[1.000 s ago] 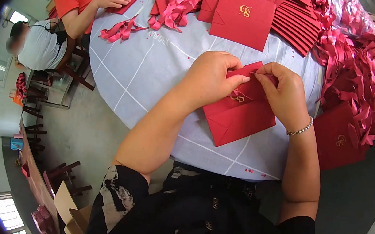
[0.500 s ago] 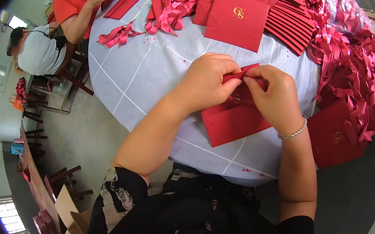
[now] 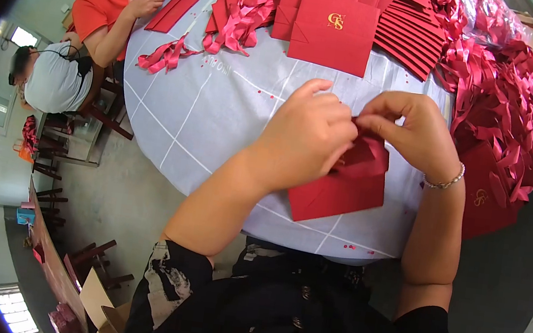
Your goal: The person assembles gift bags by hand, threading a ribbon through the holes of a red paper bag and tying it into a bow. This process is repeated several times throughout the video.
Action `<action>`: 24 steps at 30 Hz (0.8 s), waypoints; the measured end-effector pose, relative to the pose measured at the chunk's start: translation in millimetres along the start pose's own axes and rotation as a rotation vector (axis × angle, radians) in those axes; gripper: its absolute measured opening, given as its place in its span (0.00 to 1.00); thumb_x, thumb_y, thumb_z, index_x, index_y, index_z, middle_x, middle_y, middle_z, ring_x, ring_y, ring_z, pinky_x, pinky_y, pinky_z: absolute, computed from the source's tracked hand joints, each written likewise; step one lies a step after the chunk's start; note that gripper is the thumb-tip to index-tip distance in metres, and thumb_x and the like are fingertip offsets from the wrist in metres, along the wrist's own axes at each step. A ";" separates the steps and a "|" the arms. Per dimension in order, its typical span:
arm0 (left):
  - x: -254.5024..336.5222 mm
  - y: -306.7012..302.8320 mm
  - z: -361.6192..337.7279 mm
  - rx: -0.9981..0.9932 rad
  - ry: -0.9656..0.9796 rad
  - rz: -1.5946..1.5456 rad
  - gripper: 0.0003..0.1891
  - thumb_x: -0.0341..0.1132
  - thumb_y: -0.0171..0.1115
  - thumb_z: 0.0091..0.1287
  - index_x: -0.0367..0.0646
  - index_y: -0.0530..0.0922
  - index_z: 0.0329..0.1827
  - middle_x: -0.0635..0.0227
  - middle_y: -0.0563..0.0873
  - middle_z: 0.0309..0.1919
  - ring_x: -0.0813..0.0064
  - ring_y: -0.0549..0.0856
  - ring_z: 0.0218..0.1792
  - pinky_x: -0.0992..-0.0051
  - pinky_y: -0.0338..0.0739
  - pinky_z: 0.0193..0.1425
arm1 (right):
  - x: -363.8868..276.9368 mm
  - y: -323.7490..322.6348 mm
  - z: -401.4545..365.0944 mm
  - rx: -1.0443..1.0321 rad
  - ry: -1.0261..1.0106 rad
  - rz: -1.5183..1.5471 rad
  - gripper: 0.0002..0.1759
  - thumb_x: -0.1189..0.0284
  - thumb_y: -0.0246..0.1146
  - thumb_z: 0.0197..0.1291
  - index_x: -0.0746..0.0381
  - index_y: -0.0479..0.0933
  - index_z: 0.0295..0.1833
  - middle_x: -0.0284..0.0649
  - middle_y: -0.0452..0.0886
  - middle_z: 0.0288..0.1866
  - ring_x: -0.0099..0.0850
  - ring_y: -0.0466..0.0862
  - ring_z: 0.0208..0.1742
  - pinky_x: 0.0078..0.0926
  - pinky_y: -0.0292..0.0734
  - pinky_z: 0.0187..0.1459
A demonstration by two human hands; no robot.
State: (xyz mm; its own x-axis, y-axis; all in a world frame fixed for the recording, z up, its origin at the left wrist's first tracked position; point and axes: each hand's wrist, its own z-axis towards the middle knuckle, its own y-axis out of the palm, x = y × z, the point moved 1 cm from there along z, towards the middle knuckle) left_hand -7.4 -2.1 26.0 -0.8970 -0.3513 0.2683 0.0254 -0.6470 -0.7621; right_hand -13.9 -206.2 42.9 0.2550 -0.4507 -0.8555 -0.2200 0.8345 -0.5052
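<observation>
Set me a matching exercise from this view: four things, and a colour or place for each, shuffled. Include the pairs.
Things:
1. Bag being handled
2. Beaded bracelet
3. Tablecloth
4. Cardboard box

Colours and places:
A. Pale grey-blue with white lines
B. Tan, at the lower left of the view
C. Red, partly hidden behind the left hand
D. Around the wrist of the right hand

Right pairs: 1-C, 2-D, 3-A, 4-B
</observation>
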 end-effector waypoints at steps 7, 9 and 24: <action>13.9 -6.6 0.1 -0.067 0.123 -0.012 0.09 0.30 0.75 0.52 0.43 0.83 0.34 0.70 0.79 0.29 0.66 0.80 0.34 0.57 0.74 0.62 | -11.7 -13.3 -1.6 -0.340 0.183 0.081 0.06 0.76 0.70 0.58 0.70 0.85 0.38 0.39 0.86 0.27 0.19 0.83 0.29 0.18 0.78 0.34; 13.8 -6.7 1.8 -0.080 0.109 -0.053 0.09 0.30 0.75 0.52 0.43 0.83 0.34 0.70 0.79 0.29 0.65 0.80 0.34 0.58 0.74 0.60 | -5.7 -10.0 -1.2 -0.360 0.221 0.133 0.06 0.77 0.70 0.58 0.70 0.85 0.38 0.38 0.86 0.27 0.19 0.83 0.30 0.18 0.78 0.34; 11.1 -28.0 4.3 -0.036 0.140 -0.473 0.10 0.25 0.76 0.43 0.40 0.85 0.30 0.69 0.82 0.24 0.68 0.79 0.26 0.64 0.73 0.41 | 27.4 17.1 1.0 0.160 0.165 1.019 0.06 0.81 0.54 0.70 0.59 0.72 0.46 0.37 0.79 0.43 0.27 0.82 0.43 0.24 0.77 0.51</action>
State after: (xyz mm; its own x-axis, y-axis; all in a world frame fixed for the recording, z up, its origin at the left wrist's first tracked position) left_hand -16.1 9.1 52.8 -0.8571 0.0710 0.5102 -0.4120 -0.6889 -0.5964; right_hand -9.7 -204.0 11.0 -0.1155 0.4625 -0.8791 -0.1281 0.8707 0.4749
